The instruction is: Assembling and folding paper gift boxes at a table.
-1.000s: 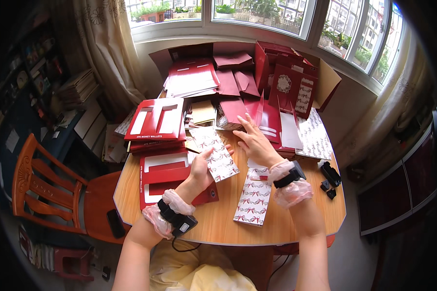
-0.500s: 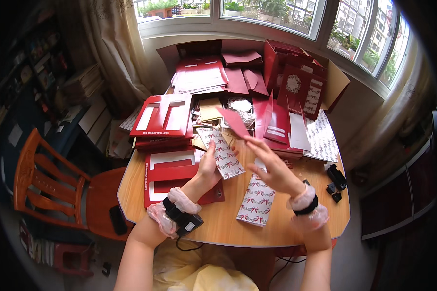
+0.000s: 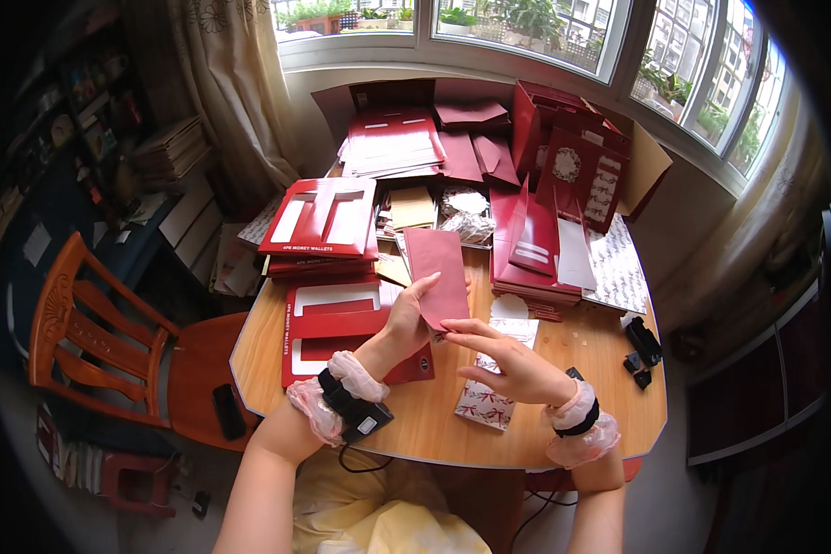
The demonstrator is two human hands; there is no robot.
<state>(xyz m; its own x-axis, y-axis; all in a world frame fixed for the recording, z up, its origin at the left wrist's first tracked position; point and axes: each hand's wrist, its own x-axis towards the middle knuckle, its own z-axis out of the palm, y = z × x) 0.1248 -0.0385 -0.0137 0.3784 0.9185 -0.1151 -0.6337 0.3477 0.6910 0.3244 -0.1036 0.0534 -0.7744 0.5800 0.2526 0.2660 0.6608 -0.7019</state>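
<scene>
My left hand (image 3: 406, 323) holds a dark red envelope (image 3: 438, 268) upright above the middle of the round wooden table (image 3: 434, 425). My right hand (image 3: 512, 360) hovers just below and to the right of it, fingers spread, fingertips close to the envelope's lower edge. Under my right hand lies a white patterned packet (image 3: 489, 402) with small red motifs. A flat red wallet package (image 3: 328, 328) with clear windows lies under my left wrist. Both wrists wear black bands and gathered clear cuffs.
Stacks of red packages (image 3: 323, 222), red envelopes (image 3: 475, 152) and open red boxes (image 3: 577, 157) fill the table's far half. Patterned sheets (image 3: 619, 268) lie at the right. Small black clips (image 3: 642, 351) sit near the right edge. A wooden chair (image 3: 102, 342) with a phone (image 3: 226, 411) stands at left.
My left hand has lifted the dark red envelope up off the table. My right hand has drawn back from the far stacks to just under the envelope.
</scene>
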